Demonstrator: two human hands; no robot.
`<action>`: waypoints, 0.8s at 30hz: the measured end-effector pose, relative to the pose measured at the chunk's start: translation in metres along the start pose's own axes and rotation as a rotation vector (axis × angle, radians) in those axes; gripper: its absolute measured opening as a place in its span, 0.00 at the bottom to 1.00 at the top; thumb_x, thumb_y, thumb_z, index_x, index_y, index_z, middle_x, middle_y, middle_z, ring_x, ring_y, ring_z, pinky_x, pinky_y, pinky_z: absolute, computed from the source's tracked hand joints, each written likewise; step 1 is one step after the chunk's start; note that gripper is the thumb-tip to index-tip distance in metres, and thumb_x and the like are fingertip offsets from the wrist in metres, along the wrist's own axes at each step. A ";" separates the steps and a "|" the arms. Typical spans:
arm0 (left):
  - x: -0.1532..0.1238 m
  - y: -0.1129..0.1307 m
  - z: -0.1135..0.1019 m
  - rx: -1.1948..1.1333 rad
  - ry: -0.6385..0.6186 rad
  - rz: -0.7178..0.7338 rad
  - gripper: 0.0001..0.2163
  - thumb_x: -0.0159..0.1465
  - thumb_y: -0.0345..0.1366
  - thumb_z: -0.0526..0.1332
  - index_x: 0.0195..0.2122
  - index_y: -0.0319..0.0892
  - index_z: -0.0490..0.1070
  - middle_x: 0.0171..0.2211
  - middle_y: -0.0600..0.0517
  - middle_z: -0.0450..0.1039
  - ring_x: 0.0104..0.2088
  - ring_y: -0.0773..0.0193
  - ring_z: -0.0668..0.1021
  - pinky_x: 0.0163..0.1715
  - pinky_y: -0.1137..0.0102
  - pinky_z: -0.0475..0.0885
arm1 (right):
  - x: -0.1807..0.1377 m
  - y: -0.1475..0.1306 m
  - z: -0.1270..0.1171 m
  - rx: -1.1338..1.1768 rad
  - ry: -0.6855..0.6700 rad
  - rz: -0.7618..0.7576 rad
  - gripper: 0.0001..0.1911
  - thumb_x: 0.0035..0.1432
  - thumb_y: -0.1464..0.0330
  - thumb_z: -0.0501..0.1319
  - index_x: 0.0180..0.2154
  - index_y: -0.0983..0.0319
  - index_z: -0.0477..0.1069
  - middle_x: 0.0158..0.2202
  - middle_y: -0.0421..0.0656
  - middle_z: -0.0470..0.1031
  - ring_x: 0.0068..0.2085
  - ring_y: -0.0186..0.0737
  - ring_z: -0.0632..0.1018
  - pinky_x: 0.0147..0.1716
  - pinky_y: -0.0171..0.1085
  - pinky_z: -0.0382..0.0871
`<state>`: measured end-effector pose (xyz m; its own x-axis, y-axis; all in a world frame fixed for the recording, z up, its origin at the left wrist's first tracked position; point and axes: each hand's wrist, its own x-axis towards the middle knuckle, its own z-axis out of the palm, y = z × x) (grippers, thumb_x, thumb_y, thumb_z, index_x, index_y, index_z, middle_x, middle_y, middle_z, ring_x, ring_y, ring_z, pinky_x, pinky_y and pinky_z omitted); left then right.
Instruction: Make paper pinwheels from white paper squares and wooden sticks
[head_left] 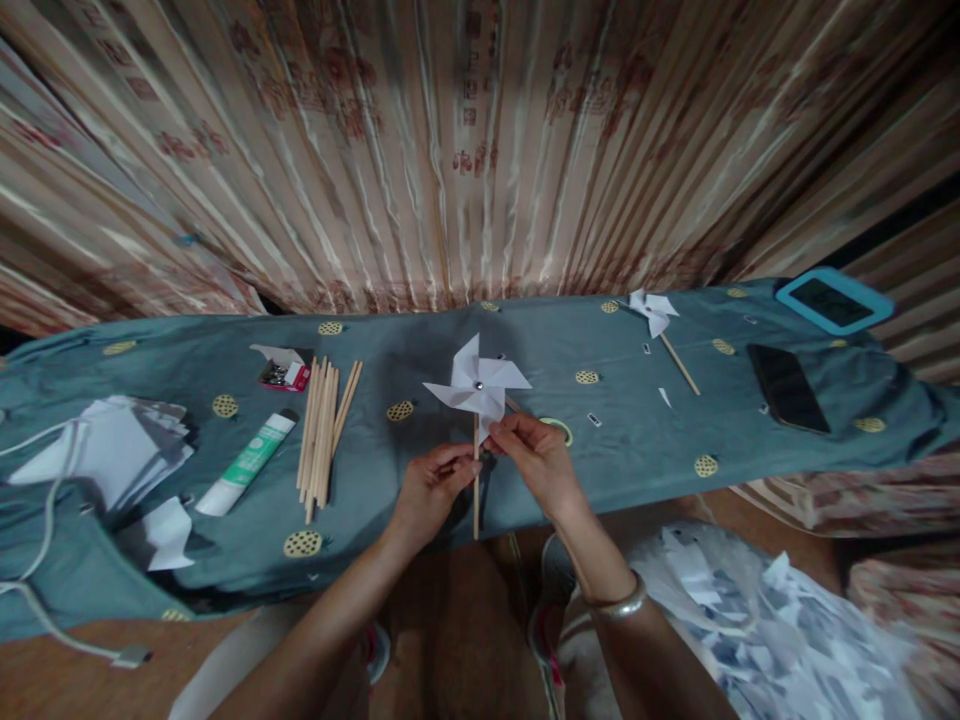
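A white paper pinwheel (489, 373) with a shiny pin at its centre is fixed to a light wooden stick (476, 510). My left hand (433, 492) pinches that stick below the blades. The thumb and fingers of my right hand (538, 460) are closed on the tip of the lowest blade, just right of the stick. Behind my right hand, the yellow-green loop of a scissors handle (559, 430) shows in part; the rest of it is hidden.
Left of my hands lie several wooden sticks (319, 430), a glue tube (247, 465), a red box of pins (285, 372) and stacked white paper (120, 450). On the right are another pinwheel (658, 312), a phone (787, 388) and a blue-framed timer (834, 302). Paper scraps (787, 620) fill a bag below.
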<state>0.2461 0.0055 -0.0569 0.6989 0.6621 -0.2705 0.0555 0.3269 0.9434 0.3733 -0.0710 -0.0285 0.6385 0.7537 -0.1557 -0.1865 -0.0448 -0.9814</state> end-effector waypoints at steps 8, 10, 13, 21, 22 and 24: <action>-0.001 -0.002 0.002 -0.052 0.003 0.012 0.13 0.47 0.40 0.72 0.31 0.39 0.79 0.24 0.55 0.72 0.25 0.71 0.71 0.29 0.75 0.68 | -0.006 0.001 0.005 0.007 -0.058 -0.006 0.15 0.48 0.56 0.67 0.22 0.60 0.72 0.21 0.39 0.75 0.26 0.35 0.74 0.30 0.35 0.69; -0.001 -0.003 0.002 -0.059 0.003 0.009 0.13 0.47 0.40 0.72 0.30 0.39 0.79 0.24 0.54 0.72 0.25 0.70 0.70 0.29 0.75 0.68 | -0.006 0.001 0.007 0.003 -0.072 -0.008 0.15 0.48 0.56 0.67 0.22 0.60 0.72 0.21 0.39 0.75 0.26 0.35 0.75 0.31 0.35 0.69; -0.002 -0.003 0.001 -0.066 0.006 0.009 0.13 0.46 0.40 0.73 0.30 0.38 0.79 0.25 0.54 0.72 0.26 0.70 0.71 0.30 0.74 0.68 | -0.007 0.002 0.007 -0.006 -0.078 -0.025 0.15 0.49 0.56 0.67 0.22 0.60 0.73 0.22 0.39 0.75 0.27 0.35 0.75 0.31 0.35 0.69; -0.002 -0.002 0.000 -0.065 -0.012 -0.007 0.14 0.47 0.41 0.72 0.32 0.38 0.79 0.24 0.54 0.72 0.25 0.70 0.71 0.29 0.74 0.67 | -0.007 -0.002 0.001 -0.105 -0.055 -0.064 0.15 0.50 0.57 0.66 0.22 0.61 0.74 0.21 0.40 0.75 0.24 0.33 0.72 0.26 0.33 0.66; -0.002 -0.002 0.000 -0.062 -0.007 -0.010 0.14 0.47 0.41 0.72 0.32 0.38 0.79 0.24 0.54 0.72 0.25 0.70 0.71 0.29 0.74 0.67 | -0.006 -0.003 -0.001 -0.104 -0.037 -0.071 0.15 0.50 0.56 0.66 0.21 0.61 0.74 0.20 0.40 0.75 0.23 0.33 0.71 0.24 0.33 0.65; -0.002 -0.001 0.000 -0.062 0.005 -0.016 0.14 0.47 0.40 0.72 0.32 0.38 0.79 0.24 0.54 0.72 0.25 0.70 0.70 0.28 0.75 0.66 | -0.005 -0.006 -0.007 -0.089 0.009 -0.096 0.16 0.49 0.56 0.66 0.21 0.61 0.74 0.19 0.39 0.73 0.21 0.32 0.68 0.22 0.33 0.63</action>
<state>0.2450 0.0037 -0.0574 0.6949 0.6596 -0.2865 0.0220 0.3786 0.9253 0.3767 -0.0786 -0.0226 0.6568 0.7516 -0.0608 -0.0571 -0.0309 -0.9979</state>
